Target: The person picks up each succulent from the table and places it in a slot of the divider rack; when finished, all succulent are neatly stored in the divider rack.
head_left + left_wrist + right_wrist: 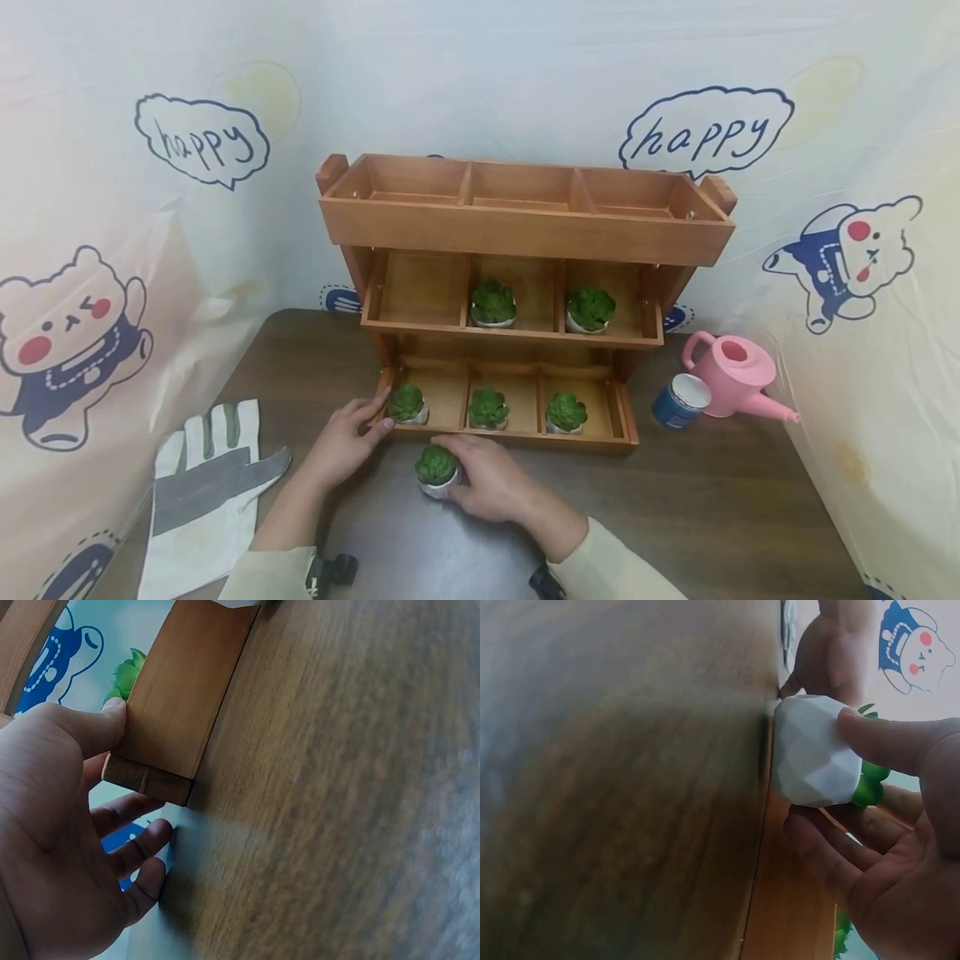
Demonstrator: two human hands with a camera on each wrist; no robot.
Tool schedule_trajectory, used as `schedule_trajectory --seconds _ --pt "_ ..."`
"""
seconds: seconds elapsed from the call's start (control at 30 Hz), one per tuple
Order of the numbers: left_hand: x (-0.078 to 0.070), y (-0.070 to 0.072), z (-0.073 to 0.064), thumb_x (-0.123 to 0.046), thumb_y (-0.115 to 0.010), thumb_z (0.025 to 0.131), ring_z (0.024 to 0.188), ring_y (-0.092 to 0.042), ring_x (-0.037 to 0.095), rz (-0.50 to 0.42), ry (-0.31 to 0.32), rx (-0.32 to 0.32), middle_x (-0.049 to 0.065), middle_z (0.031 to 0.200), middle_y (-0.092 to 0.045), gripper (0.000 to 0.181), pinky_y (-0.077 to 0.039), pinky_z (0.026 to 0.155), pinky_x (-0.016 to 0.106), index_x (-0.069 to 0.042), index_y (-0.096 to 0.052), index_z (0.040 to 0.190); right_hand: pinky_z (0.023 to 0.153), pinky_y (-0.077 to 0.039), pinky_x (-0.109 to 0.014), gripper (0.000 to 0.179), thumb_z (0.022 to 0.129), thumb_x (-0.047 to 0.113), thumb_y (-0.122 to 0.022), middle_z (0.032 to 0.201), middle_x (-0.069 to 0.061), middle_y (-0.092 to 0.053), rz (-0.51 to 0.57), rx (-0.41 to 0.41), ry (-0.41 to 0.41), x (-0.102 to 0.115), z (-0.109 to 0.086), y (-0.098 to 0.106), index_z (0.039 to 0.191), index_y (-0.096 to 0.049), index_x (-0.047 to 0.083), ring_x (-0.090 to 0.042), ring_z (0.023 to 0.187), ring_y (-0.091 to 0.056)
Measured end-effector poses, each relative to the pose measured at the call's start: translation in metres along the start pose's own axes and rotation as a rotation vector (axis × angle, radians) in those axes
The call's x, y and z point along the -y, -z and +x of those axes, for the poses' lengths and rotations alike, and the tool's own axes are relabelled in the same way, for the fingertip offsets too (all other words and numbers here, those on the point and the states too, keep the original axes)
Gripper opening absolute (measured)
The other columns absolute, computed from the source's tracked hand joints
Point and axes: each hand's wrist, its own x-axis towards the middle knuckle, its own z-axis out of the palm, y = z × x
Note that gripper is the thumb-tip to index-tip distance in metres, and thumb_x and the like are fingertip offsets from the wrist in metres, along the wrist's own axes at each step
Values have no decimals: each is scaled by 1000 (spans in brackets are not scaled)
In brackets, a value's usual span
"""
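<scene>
A small potted succulent [437,468], green in a white faceted pot [816,754], is held by my right hand [495,479] in front of the shelf. My thumb lies on one side of the pot and the fingers on the other. At the lower left corner of the three-tier wooden shelf [525,233], my left hand [347,440] grips the bottom tier. Its thumb lies on the front board [180,690] in the left wrist view. Beside that hand, a succulent [406,403] stands in the bottom left compartment.
Two more succulents [488,408] [566,412] fill the bottom tier; the middle tier bears two [493,302] [590,308]. Right of the shelf stand a blue can [681,402] and a pink watering can [733,375]. A grey-white glove [202,492] lies at the left.
</scene>
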Motion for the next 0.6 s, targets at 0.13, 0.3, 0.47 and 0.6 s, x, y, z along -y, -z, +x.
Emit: schedule_trajectory --seconds 0.13,0.3,0.47,0.6 --pt "-1 1 0 -60 -57 101 139 -42 44 -1 0 -1 16 151 -49 67 -40 104 73 -33 -41 160 115 -41 -40 68 89 27 -80 147 -2 -60 7 -13 9 1 2 5 151 -53 14 -21 137 -54" --pt "-2 1 1 -61 -57 101 138 -43 44 10 -3 -3 16 151 -49 68 -41 103 73 -33 -40 160 114 -43 -40 67 91 27 -79 147 -1 -59 30 -21 2 2 2 13 152 -52 17 -20 136 -55" --pt "-2 2 0 -60 -57 101 138 -43 43 10 -10 -8 16 150 -50 67 -41 104 72 -31 -41 160 111 -46 -40 66 92 26 -78 147 2 -59 61 -53 4 5 3 23 152 -52 18 -18 133 -57" --pt "-1 1 0 -59 -57 101 138 -44 44 10 -17 -11 16 149 -51 68 -40 104 72 -30 -42 160 110 -47 -39 64 93 28 -78 147 2 -58 75 -98 31 10 6 34 151 -53 17 -17 132 -57"
